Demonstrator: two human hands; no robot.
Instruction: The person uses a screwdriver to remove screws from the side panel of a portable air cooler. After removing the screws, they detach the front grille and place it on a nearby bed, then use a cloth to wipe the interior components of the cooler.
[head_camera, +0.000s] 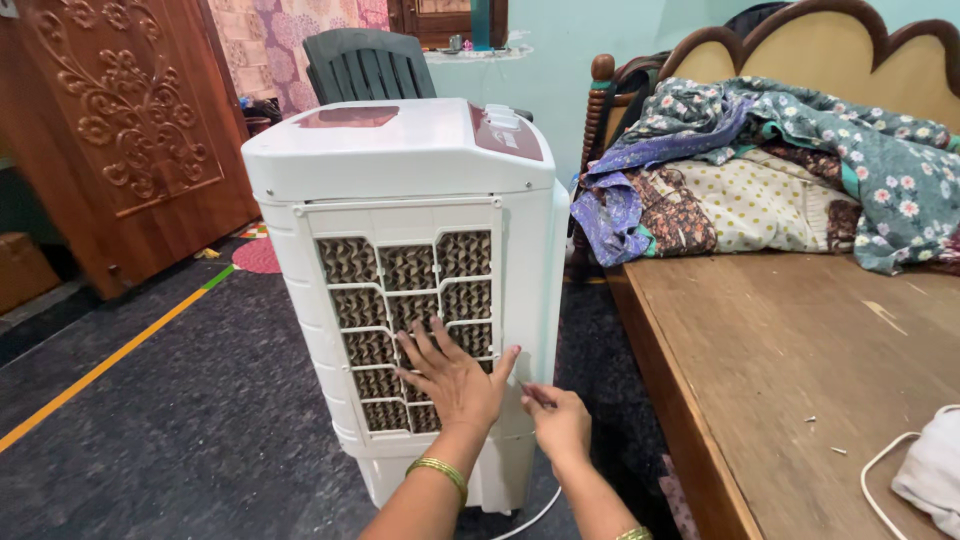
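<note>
Fingers (428, 345) of left hand (455, 380) spread flat on white air cooler's (410, 160) honeycomb grille (405, 325); right hand (562, 425) pinches a thin tool (536, 397).

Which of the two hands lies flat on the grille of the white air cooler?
The left hand, with spread fingers, lies flat on the grille. The right hand pinches a thin tool beside the cooler's edge.

Bright, even daylight (soft, with no hard shadows); mild sheen on the cooler (400, 150) top. Sharp throughout, slight wide-angle bending at edges.
</note>
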